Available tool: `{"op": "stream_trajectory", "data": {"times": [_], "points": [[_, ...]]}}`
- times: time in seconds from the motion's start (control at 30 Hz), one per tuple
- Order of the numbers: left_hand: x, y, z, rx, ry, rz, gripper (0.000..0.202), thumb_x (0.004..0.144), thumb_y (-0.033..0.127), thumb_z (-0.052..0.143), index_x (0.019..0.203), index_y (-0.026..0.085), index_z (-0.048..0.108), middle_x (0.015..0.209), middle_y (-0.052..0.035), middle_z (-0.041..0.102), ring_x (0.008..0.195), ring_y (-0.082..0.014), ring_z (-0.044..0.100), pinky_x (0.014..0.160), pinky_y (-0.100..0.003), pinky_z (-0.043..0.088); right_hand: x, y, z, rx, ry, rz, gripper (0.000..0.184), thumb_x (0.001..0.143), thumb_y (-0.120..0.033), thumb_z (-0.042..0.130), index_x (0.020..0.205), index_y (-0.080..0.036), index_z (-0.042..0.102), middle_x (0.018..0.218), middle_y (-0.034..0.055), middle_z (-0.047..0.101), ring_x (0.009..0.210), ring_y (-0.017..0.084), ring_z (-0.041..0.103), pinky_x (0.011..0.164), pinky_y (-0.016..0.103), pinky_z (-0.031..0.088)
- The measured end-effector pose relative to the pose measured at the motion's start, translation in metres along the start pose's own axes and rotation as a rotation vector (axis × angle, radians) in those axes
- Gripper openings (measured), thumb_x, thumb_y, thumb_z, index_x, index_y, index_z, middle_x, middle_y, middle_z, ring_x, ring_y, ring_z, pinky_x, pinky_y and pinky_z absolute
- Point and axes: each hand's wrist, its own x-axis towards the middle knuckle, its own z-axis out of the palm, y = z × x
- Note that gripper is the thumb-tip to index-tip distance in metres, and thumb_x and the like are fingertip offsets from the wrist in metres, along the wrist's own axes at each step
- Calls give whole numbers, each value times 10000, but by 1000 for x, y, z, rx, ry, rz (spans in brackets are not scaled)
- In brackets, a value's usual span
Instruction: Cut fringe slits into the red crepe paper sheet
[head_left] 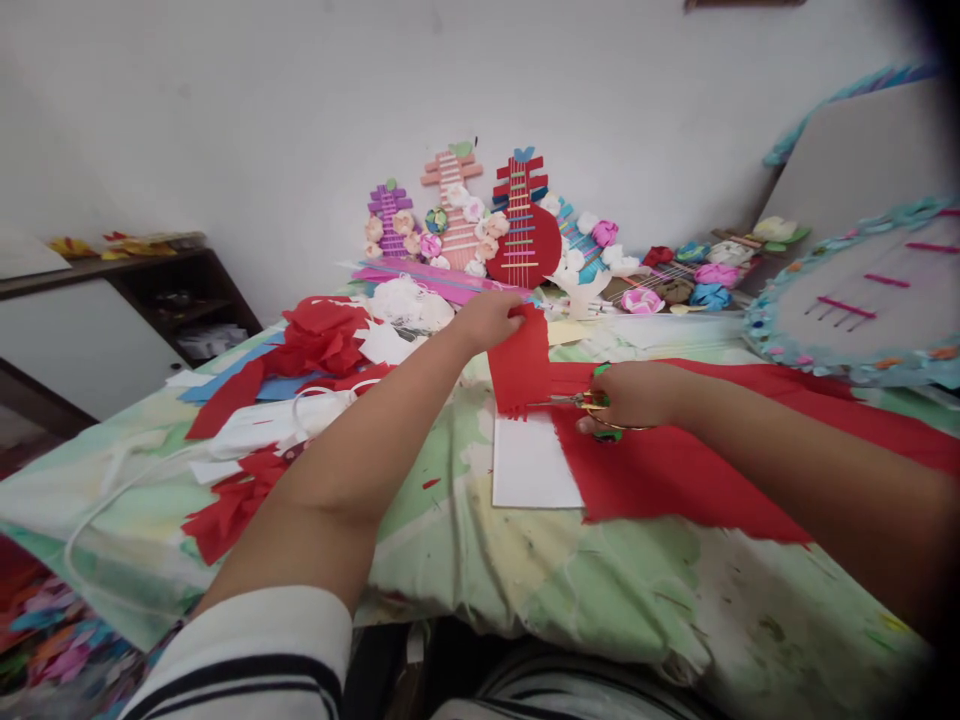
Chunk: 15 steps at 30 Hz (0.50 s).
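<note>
Midway along the cloth-covered counter [442,545], the left hand [495,318] pinches its grip on red crepe paper [523,362], seemingly steadying it, while the right hand [637,393] wraps its grip round scissors [576,400] at the paper's near edge, by white card [529,465].

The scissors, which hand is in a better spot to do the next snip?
Probably the right hand. It holds the scissors, with their blades by the lower end of the raised red piece. The left hand holds that piece's top, so it seems better placed for steadying.
</note>
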Motion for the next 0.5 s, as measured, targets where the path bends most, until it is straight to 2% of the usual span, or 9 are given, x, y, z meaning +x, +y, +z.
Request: {"op": "stream_trajectory", "data": {"times": [0.23,0.5], "points": [[2,-2,-1,0,10,24,210,768,214,444,899,165,601,902,-54,620,814,-198,549,690,-276,385,8,-5,5,-34,41,-23,594,628,-691,423,789,-162,641,783,115,621,671,211,561,522,270,339],[1,6,-6,-16,31,50,188,757,193,449,869,161,595,865,-47,617,794,-189,550,689,-274,383,9,-4,5,-95,93,-48,518,635,-650,460,728,-169,627,710,94,614,657,222,566,491,266,325]]}}
